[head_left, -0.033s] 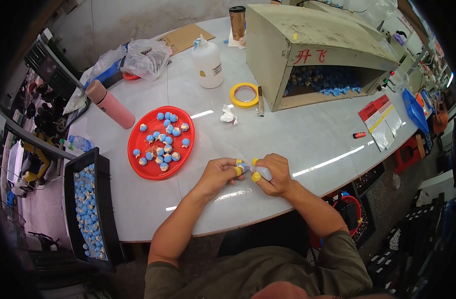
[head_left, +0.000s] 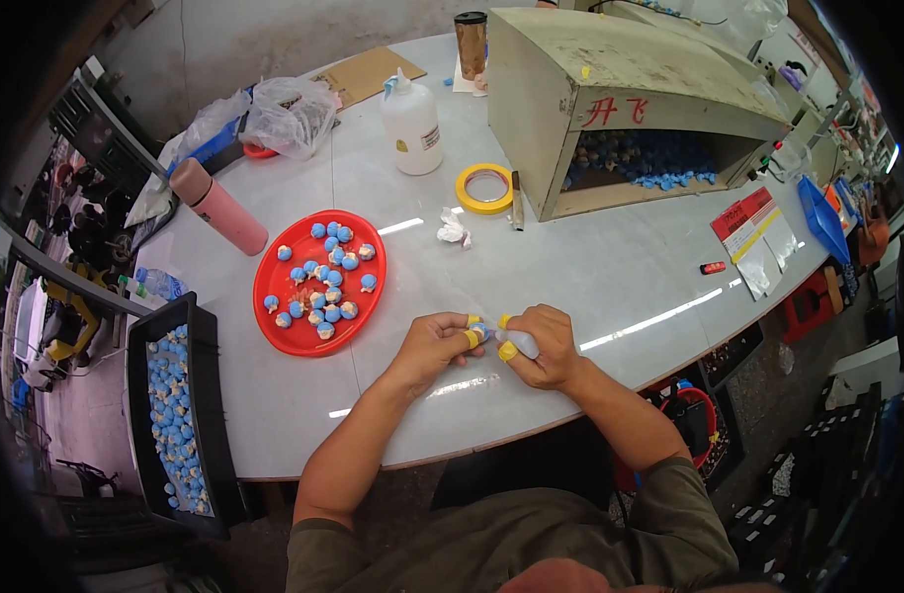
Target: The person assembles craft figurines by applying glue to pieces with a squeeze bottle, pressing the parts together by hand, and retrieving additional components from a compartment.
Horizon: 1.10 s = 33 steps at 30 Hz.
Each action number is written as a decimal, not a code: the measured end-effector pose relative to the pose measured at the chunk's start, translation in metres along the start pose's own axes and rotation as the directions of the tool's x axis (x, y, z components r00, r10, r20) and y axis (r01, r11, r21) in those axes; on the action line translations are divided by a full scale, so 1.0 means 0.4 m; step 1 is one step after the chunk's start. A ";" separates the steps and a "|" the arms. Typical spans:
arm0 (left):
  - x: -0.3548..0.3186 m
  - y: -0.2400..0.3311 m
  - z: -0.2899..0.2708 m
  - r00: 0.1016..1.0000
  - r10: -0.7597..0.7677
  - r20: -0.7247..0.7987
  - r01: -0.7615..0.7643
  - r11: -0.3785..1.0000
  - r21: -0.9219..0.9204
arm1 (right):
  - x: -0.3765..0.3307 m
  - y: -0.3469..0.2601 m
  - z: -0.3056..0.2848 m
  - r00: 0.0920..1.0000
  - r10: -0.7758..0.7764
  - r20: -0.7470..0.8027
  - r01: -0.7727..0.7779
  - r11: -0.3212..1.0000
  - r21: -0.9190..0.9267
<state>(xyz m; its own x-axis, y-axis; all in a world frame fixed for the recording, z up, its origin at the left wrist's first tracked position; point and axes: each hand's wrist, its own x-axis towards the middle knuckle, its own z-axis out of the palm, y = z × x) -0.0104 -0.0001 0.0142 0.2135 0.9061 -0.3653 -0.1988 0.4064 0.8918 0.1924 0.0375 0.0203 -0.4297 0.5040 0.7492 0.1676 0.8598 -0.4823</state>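
Left fingers [head_left: 472,339] clamped on blue piece [head_left: 485,333]; at their three o'clock, my right fingers [head_left: 508,351] grip squat bottle [head_left: 526,343], nozzle nine-ward.

Smooth, glossy tabletop [head_left: 590,282].
Plate [head_left: 274,278]: shiny plastic; small bottle [head_left: 525,344]: translucent plastic; cabinet [head_left: 659,69]: matt, stained; sleeve [head_left: 674,509]: matt cloth.
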 end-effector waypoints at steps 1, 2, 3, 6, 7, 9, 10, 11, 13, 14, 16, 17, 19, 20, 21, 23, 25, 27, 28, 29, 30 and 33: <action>0.000 0.000 0.001 1.000 -0.002 -0.009 0.002 1.000 -0.014 | 0.000 -0.002 0.000 1.000 -0.013 0.012 0.013 1.000 -0.010; 0.000 0.001 0.002 1.000 -0.002 -0.009 0.002 1.000 -0.014 | 0.000 -0.004 -0.001 0.999 -0.027 0.023 0.027 0.999 -0.021; 0.001 0.001 0.002 1.000 -0.005 -0.017 0.005 1.000 -0.018 | 0.001 -0.006 0.001 0.999 -0.027 0.024 0.027 0.999 -0.020; 0.001 -0.001 0.002 1.000 -0.007 -0.025 0.006 1.000 -0.020 | 0.003 -0.008 0.008 0.998 -0.057 -0.021 0.057 0.998 0.008; 0.001 -0.003 0.001 1.000 -0.005 -0.024 0.004 1.000 -0.017 | 0.001 -0.004 0.006 0.999 -0.050 -0.012 0.050 0.999 0.017; 0.002 -0.005 0.000 1.000 -0.002 -0.016 0.001 1.000 -0.020 | 0.001 -0.001 0.004 0.999 -0.043 -0.002 0.043 0.999 0.023; 0.003 -0.006 0.000 1.000 0.002 -0.008 -0.002 1.000 -0.021 | 0.001 -0.001 0.003 0.999 -0.037 -0.014 0.037 0.999 0.017; 0.003 -0.006 0.001 1.000 0.001 -0.008 -0.001 1.000 -0.022 | 0.001 0.000 0.004 0.999 -0.031 -0.025 0.031 0.999 0.010; 0.002 -0.004 0.002 1.000 -0.006 0.007 0.006 1.000 -0.009 | 0.002 0.002 0.005 0.999 -0.033 -0.021 0.033 0.999 0.010; 0.000 -0.003 0.003 1.000 -0.006 0.007 0.006 1.000 -0.010 | 0.002 0.002 0.005 0.999 -0.034 -0.018 0.034 0.999 0.010; -0.001 -0.001 0.006 1.000 -0.011 0.008 0.011 1.000 -0.003 | 0.002 0.002 0.005 1.000 -0.025 -0.019 0.025 1.000 0.013; -0.001 -0.002 0.006 1.000 -0.011 0.007 0.011 1.000 -0.004 | 0.003 0.002 0.006 1.000 -0.017 -0.019 0.017 1.000 0.018; -0.001 -0.003 0.006 1.000 -0.007 -0.010 0.007 1.000 -0.009 | 0.001 0.003 0.006 1.000 -0.022 -0.013 0.022 1.000 0.014; 0.000 -0.004 0.005 1.000 -0.007 -0.011 0.007 1.000 -0.009 | -0.001 0.004 0.005 1.000 -0.026 -0.008 0.026 1.000 0.009; 0.001 -0.005 0.004 1.000 -0.007 -0.013 0.007 1.000 -0.009 | -0.001 0.004 0.005 1.000 -0.026 -0.008 0.026 1.000 0.010; 0.001 -0.006 0.004 1.000 -0.007 -0.016 0.007 1.000 -0.009 | -0.003 0.004 0.004 1.000 -0.020 -0.003 0.020 1.000 0.018; 0.001 -0.006 0.004 1.000 -0.008 -0.028 0.007 1.000 -0.016 | -0.006 0.006 0.004 1.000 -0.024 -0.005 0.024 1.000 0.020; 0.001 -0.006 0.004 1.000 -0.010 -0.020 0.010 1.000 -0.017 | -0.005 0.006 0.005 1.000 -0.027 -0.007 0.027 0.999 0.021; 0.001 -0.006 0.003 1.000 -0.012 -0.013 0.012 1.000 -0.017 | -0.001 0.003 0.006 1.000 -0.020 -0.012 0.020 0.999 0.029; 0.001 -0.005 0.004 1.000 -0.013 -0.012 0.013 1.000 -0.017 | 0.002 0.001 0.008 1.000 -0.012 -0.016 0.012 0.999 0.036; -0.001 -0.003 0.005 1.000 -0.014 -0.005 0.014 1.000 -0.009 | 0.004 0.001 0.009 1.000 -0.010 -0.016 0.011 0.999 0.035; -0.003 0.003 0.007 1.000 -0.019 0.000 0.019 1.000 -0.002 | 0.006 0.000 0.009 1.000 0.001 -0.026 0.000 0.999 0.047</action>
<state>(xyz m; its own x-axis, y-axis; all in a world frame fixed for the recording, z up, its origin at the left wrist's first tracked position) -0.0081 -0.0012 0.0164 0.2168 0.8982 -0.3823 -0.1965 0.4238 0.8842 0.1883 0.0386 0.0203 -0.4066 0.5068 0.7602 0.1258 0.8552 -0.5028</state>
